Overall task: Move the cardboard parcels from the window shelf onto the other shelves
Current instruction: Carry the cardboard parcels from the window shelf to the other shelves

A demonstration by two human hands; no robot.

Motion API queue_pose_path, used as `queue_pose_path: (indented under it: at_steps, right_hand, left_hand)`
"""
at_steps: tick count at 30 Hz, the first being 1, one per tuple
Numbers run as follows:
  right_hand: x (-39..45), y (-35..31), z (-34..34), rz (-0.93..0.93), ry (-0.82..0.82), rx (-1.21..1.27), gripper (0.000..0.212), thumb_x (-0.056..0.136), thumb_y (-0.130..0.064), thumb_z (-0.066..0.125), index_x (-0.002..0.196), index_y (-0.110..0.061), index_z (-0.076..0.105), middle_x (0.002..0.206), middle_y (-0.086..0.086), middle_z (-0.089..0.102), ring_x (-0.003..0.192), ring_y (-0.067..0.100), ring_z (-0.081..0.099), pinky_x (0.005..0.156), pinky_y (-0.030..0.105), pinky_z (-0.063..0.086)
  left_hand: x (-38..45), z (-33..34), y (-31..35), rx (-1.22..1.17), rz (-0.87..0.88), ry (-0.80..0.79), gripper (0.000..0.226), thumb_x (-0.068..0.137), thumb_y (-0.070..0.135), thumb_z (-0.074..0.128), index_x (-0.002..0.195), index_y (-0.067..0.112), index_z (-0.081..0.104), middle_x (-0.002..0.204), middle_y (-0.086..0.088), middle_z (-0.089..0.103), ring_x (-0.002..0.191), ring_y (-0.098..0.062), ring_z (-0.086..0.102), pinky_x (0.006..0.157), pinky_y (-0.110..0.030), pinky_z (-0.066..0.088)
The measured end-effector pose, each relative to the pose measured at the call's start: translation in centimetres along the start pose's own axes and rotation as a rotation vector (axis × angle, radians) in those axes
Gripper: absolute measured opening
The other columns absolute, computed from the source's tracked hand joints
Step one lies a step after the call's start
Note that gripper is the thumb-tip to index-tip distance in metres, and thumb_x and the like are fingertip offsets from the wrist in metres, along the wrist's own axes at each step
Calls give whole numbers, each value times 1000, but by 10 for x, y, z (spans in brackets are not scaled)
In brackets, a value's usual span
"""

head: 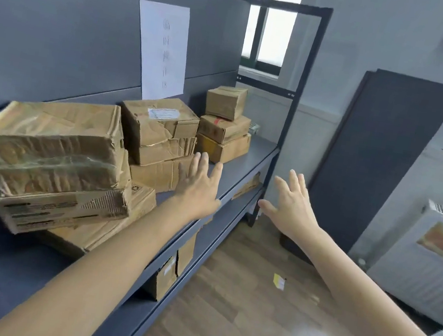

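**Cardboard parcels, grey shelf unit: handling notes**

Grey metal shelf point(246, 169) running toward a window point(272, 39), backed by a dark panel with a paper notice point(162, 51), is carrying the stock in three groups.

- Near stack point(56, 162): large parcels, badly creased and taped, the upper one sitting askew on a flatter box. Likely soft-walled; judged best taken with two hands under the bottom edges, not by the crushed corners.
- Middle stack point(160, 140): crumpled fronts, a white label on top. Card looks weakened, so squeezing the sides may buckle it.
- Far stack point(225, 127): three smaller boxes nearest the window, the top one sitting tilted. Probably light and stiff enough for a side grip; the top one may slide off if the lower boxes are lifted first.

Left hand point(197, 184) is reaching over the shelf edge, fingers spread, holding nothing, just beside the middle stack. Right hand point(291, 205) is hovering past the shelf front, likewise spread and empty.

More parcels are sitting on a lower shelf point(203, 240).
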State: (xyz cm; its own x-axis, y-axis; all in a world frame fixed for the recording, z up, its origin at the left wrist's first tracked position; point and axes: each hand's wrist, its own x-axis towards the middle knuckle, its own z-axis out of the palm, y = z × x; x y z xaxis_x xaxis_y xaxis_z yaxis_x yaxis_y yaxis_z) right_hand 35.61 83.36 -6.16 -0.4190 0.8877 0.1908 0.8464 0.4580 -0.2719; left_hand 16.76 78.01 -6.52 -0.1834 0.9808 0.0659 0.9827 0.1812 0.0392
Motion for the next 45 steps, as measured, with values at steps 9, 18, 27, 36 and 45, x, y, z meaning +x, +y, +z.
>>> queue_pose_path:
  at_steps: [9, 18, 27, 36, 45]
  right_hand:
    - [149, 19, 10, 29, -11, 15, 66, 94, -37, 54, 147, -10, 25, 158, 14, 3, 146, 31, -5, 117, 43, 8]
    - [271, 82, 46, 47, -85, 74, 67, 94, -39, 52, 147, -10, 22, 159, 16, 1, 146, 32, -7, 117, 42, 6]
    - [438, 155, 61, -66, -201, 148, 70, 95, -40, 51, 149, -9, 19, 158, 15, 2, 146, 31, -6, 119, 42, 8]
    - [563, 166, 78, -93, -316, 426, 66, 94, -41, 51, 146, -6, 28, 153, 11, 28, 141, 25, 25, 111, 35, 24]
    - [654, 149, 123, 28, -379, 711, 75, 91, -51, 51, 148, -11, 25, 153, 6, 30, 140, 23, 30, 107, 34, 30]
  left_hand:
    - [151, 13, -31, -87, -12, 6, 77, 91, 34, 52, 148, 13, 6, 155, -21, -5, 144, -35, -7, 116, -50, 7]
    - [275, 35, -30, -117, -37, -1, 78, 89, 35, 54, 149, 13, 9, 155, -21, 1, 144, -34, -2, 115, -51, 9]
    - [402, 51, -15, -167, -266, -29, 85, 85, 54, 53, 149, 17, 11, 156, -18, 7, 142, -40, 5, 115, -54, 11]
    - [460, 63, -23, -515, -559, 44, 86, 81, 55, 58, 147, 19, 17, 153, -8, 21, 141, -30, 20, 112, -50, 26]
    - [505, 98, -74, -900, -883, 150, 77, 90, 40, 57, 149, 16, 14, 152, -7, 27, 138, -26, 30, 108, -40, 29]
